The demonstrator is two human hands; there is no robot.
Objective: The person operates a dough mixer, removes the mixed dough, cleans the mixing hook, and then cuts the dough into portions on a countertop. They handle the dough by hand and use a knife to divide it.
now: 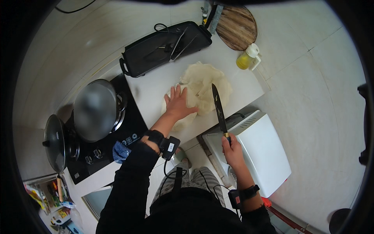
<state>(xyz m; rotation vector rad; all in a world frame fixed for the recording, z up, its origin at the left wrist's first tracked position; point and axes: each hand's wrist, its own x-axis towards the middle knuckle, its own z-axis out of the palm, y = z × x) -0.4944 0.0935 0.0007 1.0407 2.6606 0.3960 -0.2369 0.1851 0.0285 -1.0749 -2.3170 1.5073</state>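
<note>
A large, pale mass of dough (209, 77) lies spread on the white countertop (233, 79), with a fold or split across its middle. My left hand (177, 103) rests on its left part, fingers spread and palm down. In my right hand (233, 150) is the handle of a kitchen knife (218, 106). Its dark blade points away from me, over the right side of the dough, and bears pale smears. Whether the blade touches the dough I cannot tell.
An electric griddle (140, 60) with metal tongs (177, 45) stands behind the dough. Left is a gas hob (134, 122) with a lidded pot (95, 111), a lidded pan (55, 143) and a blue cloth (120, 152). An oil bottle (246, 58), round wooden board (238, 26) and white appliance (263, 155) are right.
</note>
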